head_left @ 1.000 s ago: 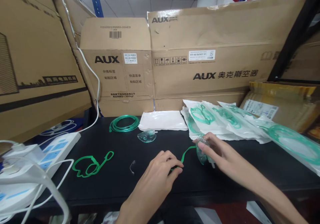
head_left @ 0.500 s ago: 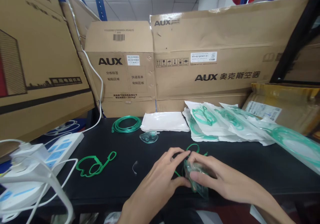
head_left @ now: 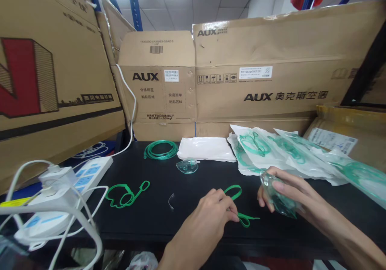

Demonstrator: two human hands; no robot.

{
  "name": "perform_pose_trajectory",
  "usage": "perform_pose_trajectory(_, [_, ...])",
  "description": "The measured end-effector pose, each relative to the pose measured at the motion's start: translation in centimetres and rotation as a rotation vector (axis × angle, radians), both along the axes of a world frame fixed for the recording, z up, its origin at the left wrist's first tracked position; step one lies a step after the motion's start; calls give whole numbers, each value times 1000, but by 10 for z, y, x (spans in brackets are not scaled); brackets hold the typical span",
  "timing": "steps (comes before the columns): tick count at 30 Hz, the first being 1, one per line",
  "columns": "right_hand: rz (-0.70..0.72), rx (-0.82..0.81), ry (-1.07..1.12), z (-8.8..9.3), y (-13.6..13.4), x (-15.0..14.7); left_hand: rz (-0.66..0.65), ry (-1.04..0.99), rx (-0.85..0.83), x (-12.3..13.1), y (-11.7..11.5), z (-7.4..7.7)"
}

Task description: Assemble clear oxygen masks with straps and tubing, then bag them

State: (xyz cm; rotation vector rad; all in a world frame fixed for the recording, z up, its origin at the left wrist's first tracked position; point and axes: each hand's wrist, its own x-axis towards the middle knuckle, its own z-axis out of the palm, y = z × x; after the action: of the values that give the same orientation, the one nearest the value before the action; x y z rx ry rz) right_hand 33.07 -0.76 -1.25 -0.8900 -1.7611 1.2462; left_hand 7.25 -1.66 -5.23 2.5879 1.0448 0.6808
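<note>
My left hand (head_left: 212, 215) is closed on a green elastic strap (head_left: 245, 218), whose loops stick out above and to the right of my fingers, over the black table. Farther right, my right hand (head_left: 286, 193) grips a clear green mask (head_left: 279, 199), held between thumb and fingers in front of the packets. The strap and the mask are apart. Another clear mask (head_left: 187, 166) lies mid-table, with a thin clear strip (head_left: 171, 201) nearer the front. A second green strap (head_left: 126, 195) lies on the left.
Coiled green tubing (head_left: 161, 150) and a white packet (head_left: 206, 148) lie at the back. Several packets of green tubing (head_left: 289, 151) fill the back right. A power strip (head_left: 87, 177) with white cables stands left. Cardboard boxes (head_left: 256, 113) wall the rear.
My right hand has moved right and up with the mask, away from my left hand. The green strap, earlier mostly hidden at the mask, now shows in my left hand. The view has shifted slightly.
</note>
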Motion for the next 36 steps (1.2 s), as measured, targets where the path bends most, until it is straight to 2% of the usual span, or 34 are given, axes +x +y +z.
perform_pose_trajectory(4, [-64, 14, -41, 1, 1, -2, 19, 21, 71, 8, -3, -3])
perform_pose_trajectory(6, [-77, 25, -52, 2, 1, -2, 33, -40, 97, 7, -5, 5])
perform_pose_trajectory(8, [-97, 29, -47, 2, 0, -1, 82, -159, 135, -1, -9, 21])
perform_pose_trajectory(9, [-103, 31, -43, 3, 0, 0, 126, -225, 158, -9, -11, 31])
perform_pose_trajectory(12, [-98, 40, -43, 4, -1, 2, 389, -380, 235, -48, -17, 63])
perform_pose_trajectory(15, [-99, 44, -73, 5, 0, 1, 642, -290, 308, -99, -19, 84])
perform_pose_trajectory(17, [-113, 35, -108, 5, 0, -2, 783, -161, 228, -131, -17, 85])
perform_pose_trajectory(20, [-114, 30, -159, 3, -1, -8, 905, 22, 12, -168, -8, 71])
perform_pose_trajectory(22, [-123, 28, -192, 0, -3, -14, 963, 115, -31, -179, 0, 60])
perform_pose_trajectory(24, [-155, 25, -235, -5, -4, -24, 991, 158, 51, -177, 7, 54])
perform_pose_trajectory(26, [-194, 59, -308, -10, -5, -36, 974, 108, 180, -162, 9, 54])
perform_pose_trajectory(28, [-231, 134, -397, -15, -5, -51, 895, -32, 207, -136, 6, 57])
perform_pose_trajectory(29, [-251, 180, -422, -18, -5, -58, 817, -113, 144, -120, 4, 58])
perform_pose_trajectory(32, [-240, 312, -414, -22, -1, -76, 459, -290, -258, -72, -3, 54])
perform_pose_trajectory(33, [-212, 343, -401, -23, 1, -79, 369, -317, -336, -58, -4, 50])
perform_pose_trajectory(36, [-161, 362, -355, -27, 6, -84, 237, -396, -408, -29, 1, 34])
